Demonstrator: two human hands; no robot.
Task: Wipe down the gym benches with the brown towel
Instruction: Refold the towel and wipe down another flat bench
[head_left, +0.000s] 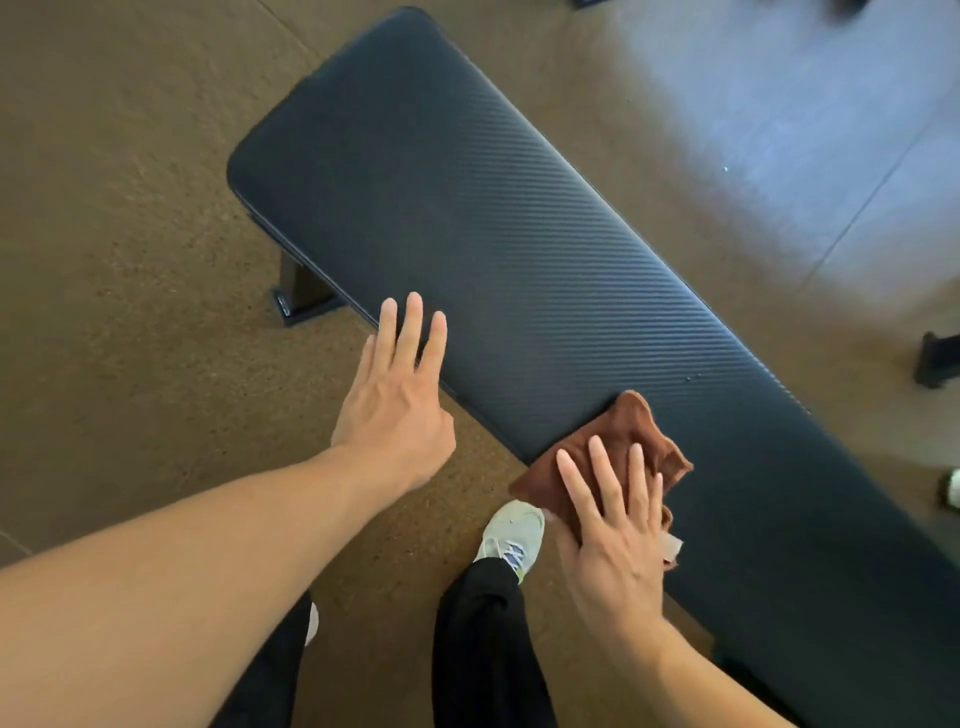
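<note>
The brown towel is pressed flat under the straight fingers of the right hand at the near edge of the bench, part overhanging, so the rim is probably being wiped. The left hand, fingers extended and holding nothing, is laid at the same edge, seemingly for support.

Soft, moderate indoor light fills the scene, and nothing is harshly lit. The brightest patch is a pale bluish wash on the floor toward 1 o'clock, while the floor toward 9 o'clock sits in warm, dimmer brown. The ribbed tabletop carries a faint sheen along its middle and darkens toward 5 o'clock. Shadows are diffuse, with a soft one under the tabletop's near edge. Wide-angle distortion stretches the forearms at the lower edge. Dark shapes at the top edge near 1 o'clock are smeared with blur.
</note>
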